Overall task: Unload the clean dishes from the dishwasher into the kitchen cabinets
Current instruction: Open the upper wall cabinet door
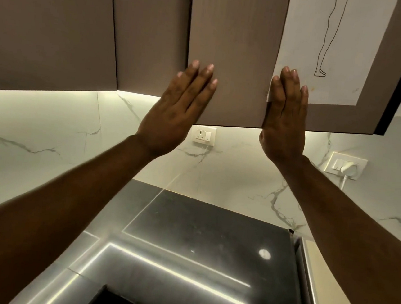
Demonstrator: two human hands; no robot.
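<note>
I have both hands up at the wall cabinets, and neither carries a dish: the left hand [173, 114] lies flat, fingers spread, against the lower left of a brown cabinet door [234, 56], and the right hand [284, 121] stands edge-on at that door's right side, fingers straight and together, touching its edge. Each grip is released, palms open, nothing clasped. I judge the two flat palms are there to swing or press this door, either shutting it after a load or steadying it; I cannot tell which. No clean dishes and no dishwasher show in this view, so the task's things are out of sight, most likely below or behind me. Counting what I can: two hands, three brown door panels across the top, with the open door as the third, and one white sheet with a line drawing of a leg [326, 48] just right of it, framed in brown. On the marble wall sit two electrical fittings, a socket [204, 135] between my wrists and a switch plate with a white plug [346, 166] at right. The dark bench [204, 251] below is bare and glossy.
</note>
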